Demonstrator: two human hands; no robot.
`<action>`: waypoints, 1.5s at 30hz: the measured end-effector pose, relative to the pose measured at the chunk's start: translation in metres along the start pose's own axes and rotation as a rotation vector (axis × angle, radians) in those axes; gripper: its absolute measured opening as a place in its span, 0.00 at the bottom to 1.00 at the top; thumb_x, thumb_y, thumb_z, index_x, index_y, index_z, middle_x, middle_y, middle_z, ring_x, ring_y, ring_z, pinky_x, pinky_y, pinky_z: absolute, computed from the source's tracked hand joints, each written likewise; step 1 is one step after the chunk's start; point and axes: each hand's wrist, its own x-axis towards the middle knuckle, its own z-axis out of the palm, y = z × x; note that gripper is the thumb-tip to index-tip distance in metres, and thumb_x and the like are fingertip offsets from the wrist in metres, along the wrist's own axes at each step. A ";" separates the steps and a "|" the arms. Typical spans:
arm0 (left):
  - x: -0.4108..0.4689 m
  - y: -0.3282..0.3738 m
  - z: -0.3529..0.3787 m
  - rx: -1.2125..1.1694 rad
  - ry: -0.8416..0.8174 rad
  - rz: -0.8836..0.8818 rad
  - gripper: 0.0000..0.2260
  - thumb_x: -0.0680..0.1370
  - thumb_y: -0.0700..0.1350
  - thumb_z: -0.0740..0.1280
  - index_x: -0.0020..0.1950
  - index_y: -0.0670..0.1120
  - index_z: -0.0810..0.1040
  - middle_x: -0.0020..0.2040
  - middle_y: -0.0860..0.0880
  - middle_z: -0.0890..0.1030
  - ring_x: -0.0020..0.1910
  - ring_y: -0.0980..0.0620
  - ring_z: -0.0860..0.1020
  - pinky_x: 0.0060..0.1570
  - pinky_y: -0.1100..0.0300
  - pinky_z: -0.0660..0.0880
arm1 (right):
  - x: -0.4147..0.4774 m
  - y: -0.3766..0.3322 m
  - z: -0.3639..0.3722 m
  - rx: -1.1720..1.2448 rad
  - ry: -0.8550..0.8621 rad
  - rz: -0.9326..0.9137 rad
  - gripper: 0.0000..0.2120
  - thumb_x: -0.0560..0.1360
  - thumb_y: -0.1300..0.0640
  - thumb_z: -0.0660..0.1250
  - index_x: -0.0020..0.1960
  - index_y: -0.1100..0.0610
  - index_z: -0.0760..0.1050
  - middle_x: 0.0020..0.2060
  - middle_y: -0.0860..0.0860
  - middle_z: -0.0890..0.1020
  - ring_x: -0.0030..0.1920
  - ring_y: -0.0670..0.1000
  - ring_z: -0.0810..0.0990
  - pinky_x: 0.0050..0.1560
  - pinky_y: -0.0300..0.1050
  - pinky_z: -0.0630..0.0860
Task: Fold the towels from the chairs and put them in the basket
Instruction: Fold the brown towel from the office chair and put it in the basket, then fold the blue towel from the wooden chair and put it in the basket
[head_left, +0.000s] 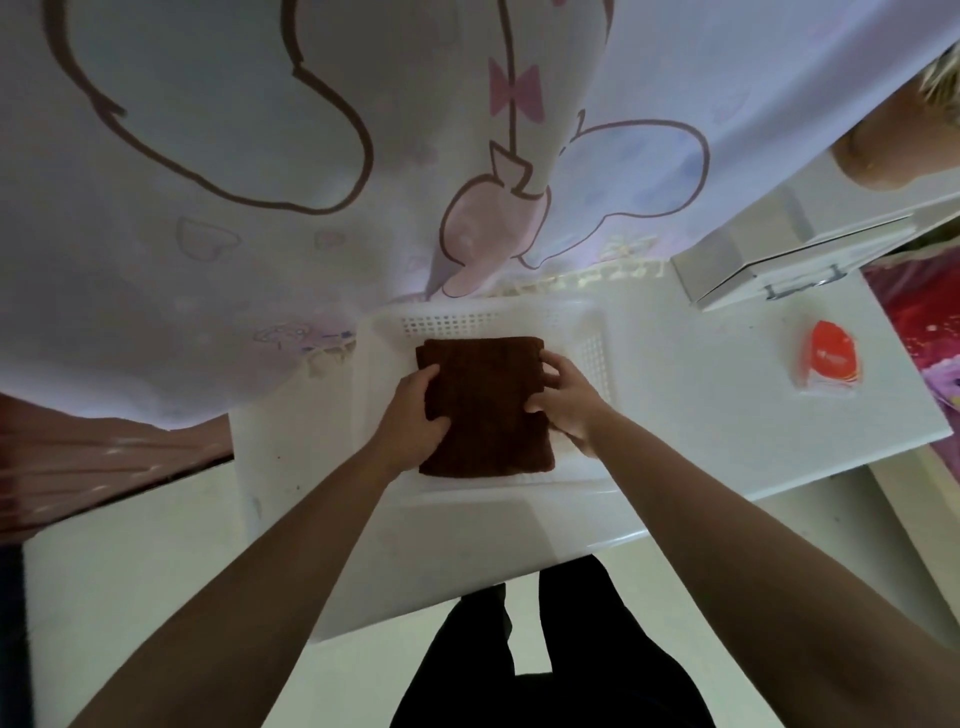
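A folded dark brown towel (485, 402) lies inside a white perforated plastic basket (589, 340) on a white table (701, 415). My left hand (415, 415) grips the towel's left edge, thumb on top. My right hand (563, 400) holds the towel's right edge, fingers curled over it. Something white lies under the towel in the basket; I cannot tell what it is.
An orange and white packet (826, 361) lies on the table to the right. A white box with a handle (789, 260) stands at the back right. A pale curtain with a pink cartoon print (260, 208) hangs behind the basket. A pinkish surface (104, 462) is at the left.
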 end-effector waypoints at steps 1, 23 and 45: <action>-0.001 0.000 0.000 -0.007 -0.013 0.002 0.33 0.77 0.34 0.67 0.79 0.46 0.57 0.76 0.44 0.62 0.74 0.46 0.65 0.73 0.49 0.65 | -0.001 0.001 -0.003 0.065 -0.008 0.031 0.38 0.70 0.77 0.63 0.76 0.51 0.64 0.63 0.55 0.78 0.60 0.58 0.79 0.62 0.56 0.78; 0.014 -0.001 -0.002 0.497 -0.187 0.227 0.48 0.72 0.55 0.75 0.81 0.49 0.46 0.80 0.48 0.36 0.80 0.48 0.41 0.78 0.50 0.50 | -0.021 -0.017 -0.003 -1.485 -0.062 -0.390 0.54 0.71 0.60 0.72 0.81 0.49 0.36 0.80 0.57 0.35 0.80 0.60 0.38 0.78 0.57 0.53; -0.017 0.059 -0.047 0.755 -0.059 0.374 0.39 0.78 0.61 0.64 0.81 0.51 0.48 0.82 0.48 0.48 0.80 0.47 0.50 0.76 0.44 0.58 | -0.081 -0.037 -0.049 -1.572 0.363 -0.690 0.41 0.79 0.35 0.57 0.82 0.55 0.46 0.81 0.58 0.44 0.81 0.58 0.44 0.78 0.59 0.54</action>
